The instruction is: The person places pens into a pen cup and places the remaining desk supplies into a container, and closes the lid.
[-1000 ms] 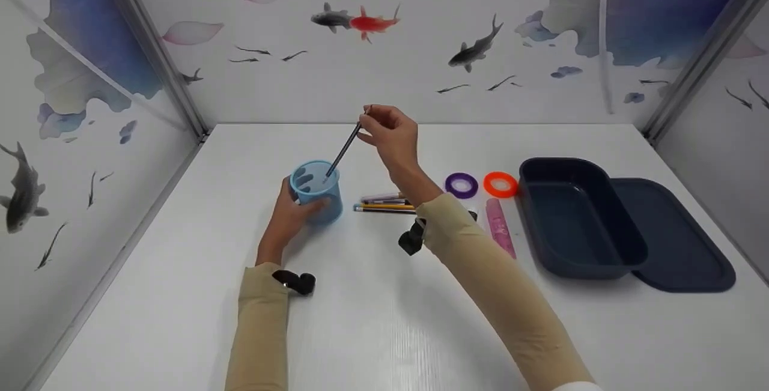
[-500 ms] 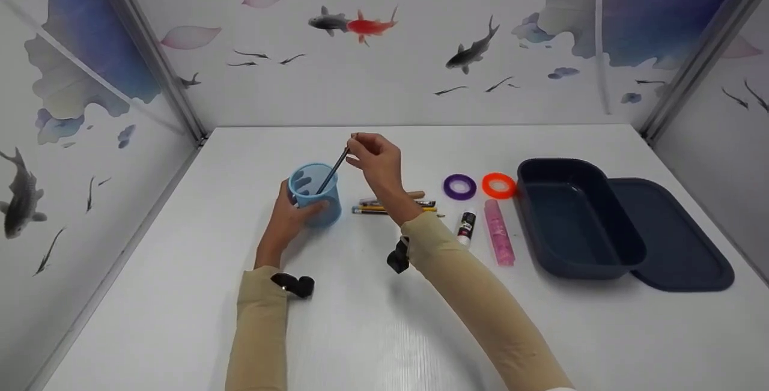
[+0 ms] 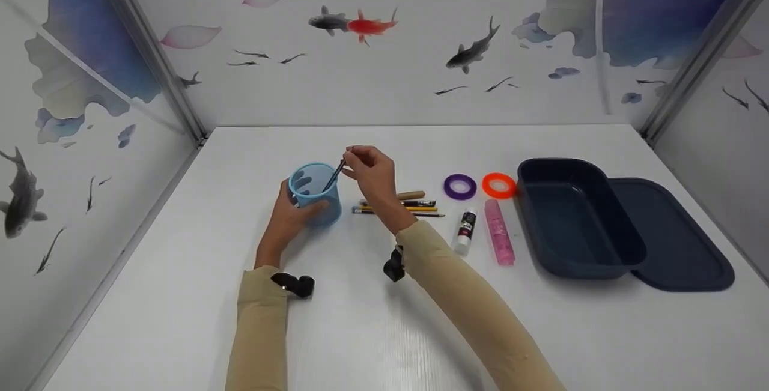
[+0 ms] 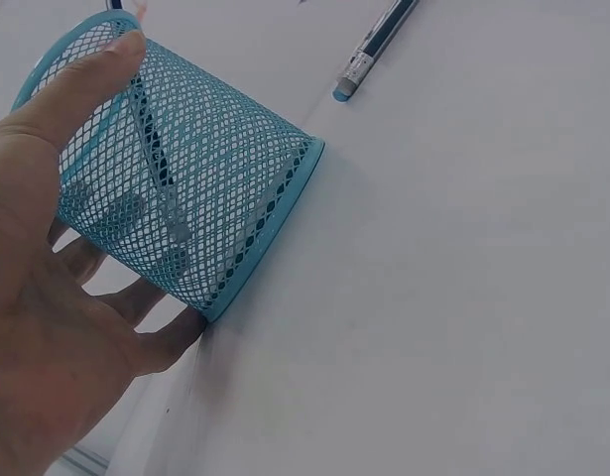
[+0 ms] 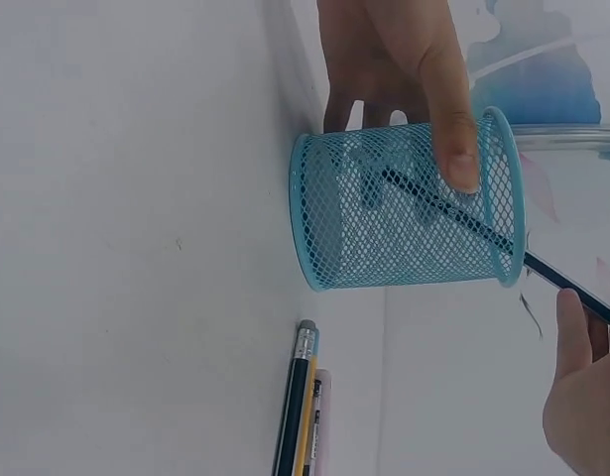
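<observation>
A light blue mesh pen holder [image 3: 325,215] stands on the white table, its round mouth upward. My left hand [image 3: 289,215] grips it from the side; in the left wrist view the thumb [image 4: 96,84] lies across the mesh and the other fingers are behind. Above the rim, my right hand [image 3: 373,176] pinches the upper end of a dark pencil [image 5: 567,285] between thumb and fingers. The pencil slants down through the mouth, and its lower part shows through the mesh inside the holder. Right of the holder lie several pens and pencils [image 3: 423,209], partly covered by my right wrist.
Farther right are a purple tape roll [image 3: 448,187], an orange tape roll [image 3: 487,187], a glue stick [image 3: 466,232] and a pink tube [image 3: 500,232]. A dark blue box [image 3: 537,229] partly overlaps its flat lid [image 3: 685,247] on the right. Printed walls border the table.
My right hand has come down and left, lowering the pencil deeper into the pen holder. The glue stick, hidden by the right arm earlier, now shows. My left hand keeps its grip.
</observation>
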`<state>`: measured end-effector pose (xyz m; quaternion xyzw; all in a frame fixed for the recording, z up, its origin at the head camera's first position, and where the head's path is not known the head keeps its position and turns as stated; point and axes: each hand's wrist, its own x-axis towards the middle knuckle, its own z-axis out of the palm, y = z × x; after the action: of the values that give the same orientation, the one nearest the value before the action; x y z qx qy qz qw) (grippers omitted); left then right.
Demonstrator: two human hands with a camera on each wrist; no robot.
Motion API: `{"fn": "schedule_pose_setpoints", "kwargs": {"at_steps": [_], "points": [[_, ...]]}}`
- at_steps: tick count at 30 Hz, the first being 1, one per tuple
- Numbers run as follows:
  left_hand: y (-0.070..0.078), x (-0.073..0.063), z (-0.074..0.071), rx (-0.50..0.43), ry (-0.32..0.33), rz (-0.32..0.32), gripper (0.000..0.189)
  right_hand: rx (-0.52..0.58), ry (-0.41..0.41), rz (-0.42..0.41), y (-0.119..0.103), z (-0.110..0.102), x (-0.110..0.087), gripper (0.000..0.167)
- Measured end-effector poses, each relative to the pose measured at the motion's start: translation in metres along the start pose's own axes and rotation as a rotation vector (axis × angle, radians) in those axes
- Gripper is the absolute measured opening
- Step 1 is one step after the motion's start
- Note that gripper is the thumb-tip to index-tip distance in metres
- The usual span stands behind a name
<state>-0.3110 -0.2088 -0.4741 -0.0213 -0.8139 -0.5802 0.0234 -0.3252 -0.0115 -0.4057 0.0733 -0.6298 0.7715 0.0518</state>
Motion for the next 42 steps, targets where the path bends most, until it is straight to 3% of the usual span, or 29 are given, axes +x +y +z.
{"fn": "schedule_pose_setpoints", "kwargs": {"at_steps": [8,21,30,42], "points": [[-0.002,0.000,0.001,0.007,-0.008,-0.017,0.106,-0.052,-0.036,0.050,0.008,0.001,-0.006,0.026],[-0.002,0.001,0.004,0.001,-0.020,-0.018,0.107,-0.031,-0.088,0.131,0.005,-0.014,-0.004,0.032],[-0.002,0.001,0.004,0.000,-0.007,-0.016,0.105,-0.094,-0.068,0.182,0.002,-0.037,-0.011,0.036],[-0.001,-0.003,-0.001,-0.003,-0.016,-0.008,0.104,-0.205,-0.189,0.145,-0.012,-0.079,-0.019,0.031]]}}
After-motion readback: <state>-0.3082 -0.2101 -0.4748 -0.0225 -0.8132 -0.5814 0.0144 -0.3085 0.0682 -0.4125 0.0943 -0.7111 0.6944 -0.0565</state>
